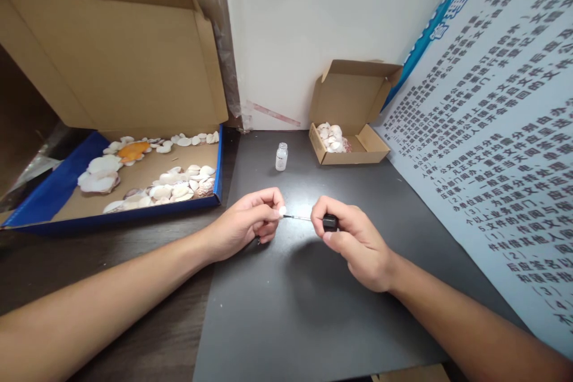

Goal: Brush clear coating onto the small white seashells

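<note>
Between the thumb and fingers of my left hand (250, 218) is pinched a small white shell (282, 211). My right hand (356, 239) grips the black cap of a brush applicator (330, 222). Its thin stem points left, and the dark brush tip meets or nearly meets the shell; I cannot tell whether they touch. Beyond both hands a small clear glass bottle (281, 157) with a printed label stands upright and uncapped on the dark grey mat (268, 322).
On the left lies an open blue-edged cardboard box (111, 209) with many shells and an orange one (133, 151). A smaller open cardboard box (353, 158) at the back right holds white shells (330, 137). A printed sheet (492, 131) slants along the right side, beside a white wall (313, 24).
</note>
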A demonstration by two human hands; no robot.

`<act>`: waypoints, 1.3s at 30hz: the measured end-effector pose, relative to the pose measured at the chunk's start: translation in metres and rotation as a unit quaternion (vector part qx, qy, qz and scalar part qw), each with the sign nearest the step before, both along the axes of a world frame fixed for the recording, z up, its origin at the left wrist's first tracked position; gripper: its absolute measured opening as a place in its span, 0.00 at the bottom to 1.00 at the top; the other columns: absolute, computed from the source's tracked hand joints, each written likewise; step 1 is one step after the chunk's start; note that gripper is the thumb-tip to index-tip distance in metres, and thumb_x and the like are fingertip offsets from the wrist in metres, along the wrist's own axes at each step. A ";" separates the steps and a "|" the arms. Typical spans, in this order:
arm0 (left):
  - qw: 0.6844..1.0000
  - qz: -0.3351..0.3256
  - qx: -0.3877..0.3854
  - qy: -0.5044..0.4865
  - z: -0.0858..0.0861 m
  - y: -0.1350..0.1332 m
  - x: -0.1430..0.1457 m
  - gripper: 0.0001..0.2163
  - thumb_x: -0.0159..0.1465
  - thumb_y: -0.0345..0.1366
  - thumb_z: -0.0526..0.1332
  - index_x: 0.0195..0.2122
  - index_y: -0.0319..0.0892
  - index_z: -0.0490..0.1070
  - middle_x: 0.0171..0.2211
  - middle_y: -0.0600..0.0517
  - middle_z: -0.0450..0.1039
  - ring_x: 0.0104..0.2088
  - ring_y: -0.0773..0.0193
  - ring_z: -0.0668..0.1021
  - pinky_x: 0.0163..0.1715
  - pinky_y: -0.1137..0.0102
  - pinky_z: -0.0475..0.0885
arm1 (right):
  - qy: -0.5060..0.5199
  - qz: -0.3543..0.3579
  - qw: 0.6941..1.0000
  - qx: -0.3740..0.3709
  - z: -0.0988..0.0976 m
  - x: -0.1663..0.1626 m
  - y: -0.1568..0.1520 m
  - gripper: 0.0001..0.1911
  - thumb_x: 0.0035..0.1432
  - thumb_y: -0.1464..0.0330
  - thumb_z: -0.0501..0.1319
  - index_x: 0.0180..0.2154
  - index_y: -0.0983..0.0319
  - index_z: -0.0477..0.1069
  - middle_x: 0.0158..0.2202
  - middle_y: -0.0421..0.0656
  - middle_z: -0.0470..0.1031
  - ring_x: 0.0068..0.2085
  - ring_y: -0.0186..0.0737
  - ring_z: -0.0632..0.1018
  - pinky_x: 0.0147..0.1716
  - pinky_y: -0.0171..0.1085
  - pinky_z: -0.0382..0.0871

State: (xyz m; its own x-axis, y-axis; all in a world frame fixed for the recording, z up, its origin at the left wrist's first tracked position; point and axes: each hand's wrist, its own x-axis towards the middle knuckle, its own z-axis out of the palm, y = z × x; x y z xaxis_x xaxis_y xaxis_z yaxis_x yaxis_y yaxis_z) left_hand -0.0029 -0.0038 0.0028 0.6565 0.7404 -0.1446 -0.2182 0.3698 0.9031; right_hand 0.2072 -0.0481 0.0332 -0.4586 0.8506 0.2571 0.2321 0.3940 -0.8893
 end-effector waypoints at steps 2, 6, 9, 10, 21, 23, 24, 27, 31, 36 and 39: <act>1.000 0.002 -0.005 0.000 0.001 0.000 0.000 0.05 0.60 0.31 0.61 0.30 0.42 0.64 0.21 0.59 0.56 0.21 0.72 0.59 0.21 0.76 0.62 | -0.023 -0.004 1.000 -0.012 0.000 0.000 0.001 0.06 0.53 0.75 0.49 0.29 0.59 0.59 0.21 0.33 0.56 0.22 0.31 0.57 0.23 0.34 0.51; 1.000 0.005 -0.009 -0.007 0.001 0.001 0.001 0.05 0.59 0.32 0.62 0.30 0.42 0.65 0.20 0.59 0.56 0.20 0.72 0.60 0.20 0.76 0.65 | -0.028 -0.013 1.000 -0.004 -0.001 0.000 0.002 0.06 0.52 0.76 0.49 0.29 0.59 0.58 0.21 0.33 0.55 0.22 0.31 0.56 0.23 0.34 0.50; 1.000 0.009 -0.009 -0.011 0.001 0.001 0.002 0.05 0.59 0.33 0.62 0.30 0.42 0.65 0.20 0.59 0.57 0.19 0.73 0.60 0.19 0.76 0.67 | -0.005 0.021 1.000 0.010 -0.002 0.001 0.001 0.05 0.52 0.75 0.49 0.29 0.59 0.59 0.21 0.33 0.56 0.22 0.30 0.57 0.23 0.33 0.50; 1.000 0.011 -0.009 -0.011 0.001 0.001 0.002 0.06 0.59 0.33 0.63 0.30 0.42 0.65 0.20 0.60 0.57 0.19 0.73 0.60 0.19 0.76 0.67 | 0.002 0.031 0.999 0.011 -0.002 0.001 0.000 0.05 0.53 0.75 0.50 0.30 0.59 0.59 0.21 0.33 0.56 0.22 0.31 0.57 0.23 0.34 0.50; 1.000 0.015 -0.016 -0.019 0.003 0.000 0.002 0.05 0.61 0.33 0.64 0.32 0.40 0.66 0.19 0.60 0.60 0.18 0.75 0.60 0.17 0.77 0.69 | -0.016 -0.038 0.999 0.013 -0.007 0.002 0.002 0.06 0.62 0.72 0.48 0.31 0.59 0.58 0.23 0.34 0.56 0.24 0.33 0.58 0.25 0.36 0.51; 0.999 0.019 -0.015 -0.025 0.002 0.000 0.002 0.06 0.60 0.32 0.64 0.32 0.40 0.66 0.20 0.60 0.60 0.18 0.75 0.60 0.17 0.77 0.69 | -0.002 -0.028 1.000 0.012 -0.009 0.003 0.000 0.05 0.61 0.71 0.48 0.32 0.59 0.58 0.23 0.35 0.56 0.24 0.34 0.58 0.25 0.36 0.52; 0.999 0.021 -0.014 -0.026 0.002 0.000 0.002 0.06 0.60 0.32 0.64 0.33 0.40 0.67 0.20 0.60 0.61 0.18 0.75 0.60 0.17 0.77 0.69 | 0.005 -0.020 1.000 0.011 -0.010 0.003 0.000 0.04 0.61 0.70 0.48 0.33 0.59 0.59 0.23 0.35 0.57 0.25 0.35 0.58 0.26 0.36 0.52; 0.999 0.021 -0.016 -0.026 0.002 0.001 0.003 0.06 0.61 0.33 0.64 0.33 0.40 0.67 0.21 0.60 0.62 0.17 0.76 0.61 0.17 0.76 0.70 | -0.001 -0.017 1.000 0.003 -0.010 0.003 0.000 0.03 0.60 0.70 0.49 0.34 0.58 0.59 0.24 0.35 0.57 0.25 0.35 0.58 0.26 0.36 0.53; 0.999 0.021 -0.016 -0.026 0.002 0.001 0.003 0.06 0.60 0.33 0.64 0.34 0.40 0.67 0.24 0.59 0.64 0.17 0.77 0.61 0.17 0.76 0.70 | -0.047 -0.065 0.997 -0.019 -0.010 0.002 0.003 0.04 0.58 0.73 0.48 0.33 0.58 0.57 0.24 0.35 0.57 0.25 0.35 0.58 0.27 0.37 0.52; 0.999 0.024 -0.015 -0.017 0.004 0.001 0.004 0.06 0.60 0.33 0.64 0.33 0.40 0.67 0.26 0.58 0.65 0.17 0.77 0.62 0.17 0.76 0.70 | 0.033 -0.027 0.999 -0.008 -0.012 0.004 0.004 0.03 0.59 0.71 0.48 0.33 0.59 0.58 0.26 0.35 0.56 0.26 0.35 0.58 0.27 0.37 0.53; 1.000 0.022 -0.015 -0.011 0.004 0.001 0.003 0.06 0.59 0.33 0.64 0.33 0.40 0.67 0.25 0.58 0.64 0.18 0.76 0.61 0.18 0.76 0.69 | 0.036 -0.035 0.999 -0.018 -0.013 0.005 0.004 0.04 0.60 0.72 0.48 0.33 0.59 0.58 0.25 0.34 0.56 0.26 0.34 0.57 0.26 0.37 0.52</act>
State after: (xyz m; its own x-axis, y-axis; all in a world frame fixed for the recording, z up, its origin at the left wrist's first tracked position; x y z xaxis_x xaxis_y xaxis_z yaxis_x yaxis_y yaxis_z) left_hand 0.0006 -0.0032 0.0066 0.6271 0.7637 -0.1534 -0.2544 0.3868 0.8864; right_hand 0.2121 -0.0439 0.0203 -0.3802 0.8887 0.2562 0.1934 0.3473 -0.9176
